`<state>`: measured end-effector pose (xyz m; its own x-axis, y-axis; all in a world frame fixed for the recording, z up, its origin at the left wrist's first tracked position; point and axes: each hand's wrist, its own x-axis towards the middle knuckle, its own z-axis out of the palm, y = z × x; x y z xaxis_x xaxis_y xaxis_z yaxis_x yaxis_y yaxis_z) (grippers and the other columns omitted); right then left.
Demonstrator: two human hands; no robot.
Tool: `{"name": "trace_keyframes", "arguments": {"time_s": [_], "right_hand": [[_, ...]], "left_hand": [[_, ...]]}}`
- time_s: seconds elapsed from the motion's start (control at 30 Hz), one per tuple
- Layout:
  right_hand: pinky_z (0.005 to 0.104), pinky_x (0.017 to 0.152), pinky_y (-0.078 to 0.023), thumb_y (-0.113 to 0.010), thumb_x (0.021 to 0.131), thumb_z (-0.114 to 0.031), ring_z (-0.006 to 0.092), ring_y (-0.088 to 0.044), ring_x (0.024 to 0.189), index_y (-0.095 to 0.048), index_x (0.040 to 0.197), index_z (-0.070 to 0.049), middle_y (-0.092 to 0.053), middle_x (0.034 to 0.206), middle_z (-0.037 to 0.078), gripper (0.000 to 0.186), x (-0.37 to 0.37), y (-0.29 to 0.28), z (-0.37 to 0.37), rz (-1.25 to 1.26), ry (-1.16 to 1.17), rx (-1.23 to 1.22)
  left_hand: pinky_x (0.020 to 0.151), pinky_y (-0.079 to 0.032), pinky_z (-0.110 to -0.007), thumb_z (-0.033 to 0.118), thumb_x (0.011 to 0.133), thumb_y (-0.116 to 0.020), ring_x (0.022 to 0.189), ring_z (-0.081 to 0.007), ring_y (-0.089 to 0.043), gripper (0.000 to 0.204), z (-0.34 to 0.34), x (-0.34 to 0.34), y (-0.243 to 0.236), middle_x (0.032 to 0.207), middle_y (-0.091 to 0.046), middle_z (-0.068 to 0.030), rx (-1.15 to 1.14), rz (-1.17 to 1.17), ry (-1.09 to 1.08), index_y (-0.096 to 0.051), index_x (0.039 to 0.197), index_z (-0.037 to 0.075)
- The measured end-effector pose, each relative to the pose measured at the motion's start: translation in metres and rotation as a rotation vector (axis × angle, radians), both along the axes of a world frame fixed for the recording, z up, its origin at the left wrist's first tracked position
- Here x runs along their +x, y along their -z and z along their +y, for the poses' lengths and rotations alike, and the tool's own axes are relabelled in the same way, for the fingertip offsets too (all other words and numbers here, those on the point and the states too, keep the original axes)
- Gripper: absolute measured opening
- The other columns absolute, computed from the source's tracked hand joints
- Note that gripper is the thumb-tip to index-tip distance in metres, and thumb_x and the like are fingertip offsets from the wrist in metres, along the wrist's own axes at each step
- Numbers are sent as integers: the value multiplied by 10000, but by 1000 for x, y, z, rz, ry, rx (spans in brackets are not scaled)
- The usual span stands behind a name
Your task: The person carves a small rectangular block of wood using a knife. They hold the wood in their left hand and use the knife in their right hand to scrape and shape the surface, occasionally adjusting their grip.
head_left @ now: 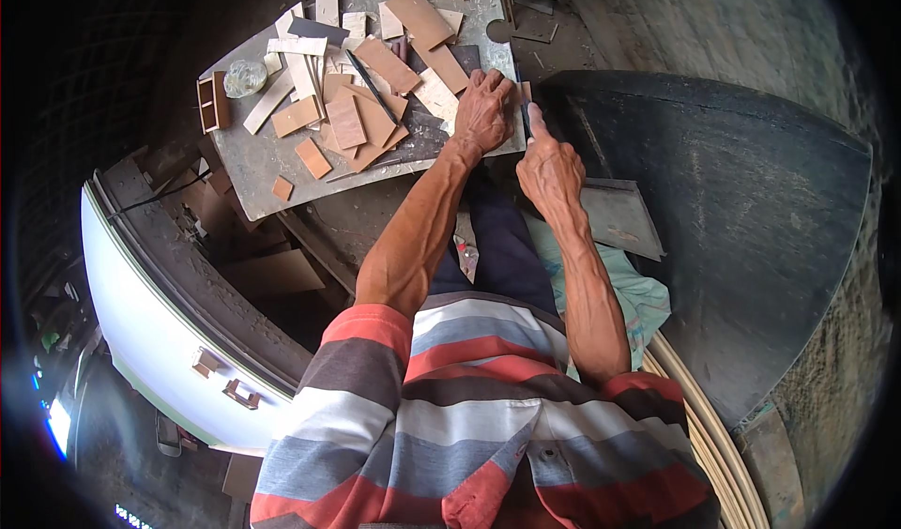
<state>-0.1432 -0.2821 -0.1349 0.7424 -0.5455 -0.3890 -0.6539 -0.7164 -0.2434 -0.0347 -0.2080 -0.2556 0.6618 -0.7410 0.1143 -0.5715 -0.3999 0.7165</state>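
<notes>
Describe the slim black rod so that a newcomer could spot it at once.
Find the large grey tabletop. On it, left of the left hand, flat wood pieces lie heaped. The slim black rod slants across them, narrow and dark among broader brown pieces.

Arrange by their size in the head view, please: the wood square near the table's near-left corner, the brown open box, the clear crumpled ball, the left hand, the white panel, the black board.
1. Black board
2. White panel
3. Left hand
4. Clear crumpled ball and brown open box: too alike to rank
5. Wood square
</notes>
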Motion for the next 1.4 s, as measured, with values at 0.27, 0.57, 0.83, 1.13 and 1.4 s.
{"name": "trace_keyframes", "arguments": {"time_s": [0.27,0.57,0.83,1.13,1.4], "right_hand": [[513,660,-513,-579,814,-107,422,-664,702,-545,1361,-165,-648,683,240,550,-16,-45,-1,48,25,55],[532,719,-506,-573,871,-130,449,-657,765,-542,1358,-138,-661,779,275,488,8,-48,-9,120,-27,48],[515,703,-509,-574,859,-112,437,-662,747,-553,1352,-144,-659,759,268,495,18,-3,-20,-2,-25,7],[519,716,-513,-567,858,-117,444,-668,774,-548,1354,-135,-658,765,278,496,9,-29,-11,77,-28,44],[536,739,-509,-556,863,-126,460,-660,777,-555,1343,-124,-660,793,294,480,9,-63,-8,170,-33,76]], "left_hand": [[829,-442,-414,64,575,-671,930,-349,-476,385,4,0,7,961,-519,-136,5,9,-16,-582,950,42],[805,-431,-406,56,598,-669,893,-341,-471,332,1,3,5,928,-509,-135,-5,-15,-27,-571,915,40],[787,-432,-427,31,621,-646,876,-350,-474,293,-2,-3,-6,908,-506,-143,-30,23,-19,-577,906,34],[780,-424,-426,32,619,-642,866,-357,-480,288,-1,0,-1,899,-515,-148,-67,-12,-20,-574,898,31],[775,-424,-424,24,622,-638,852,-354,-485,253,1,0,2,873,-513,-145,-90,-29,-35,-563,864,30]]}}
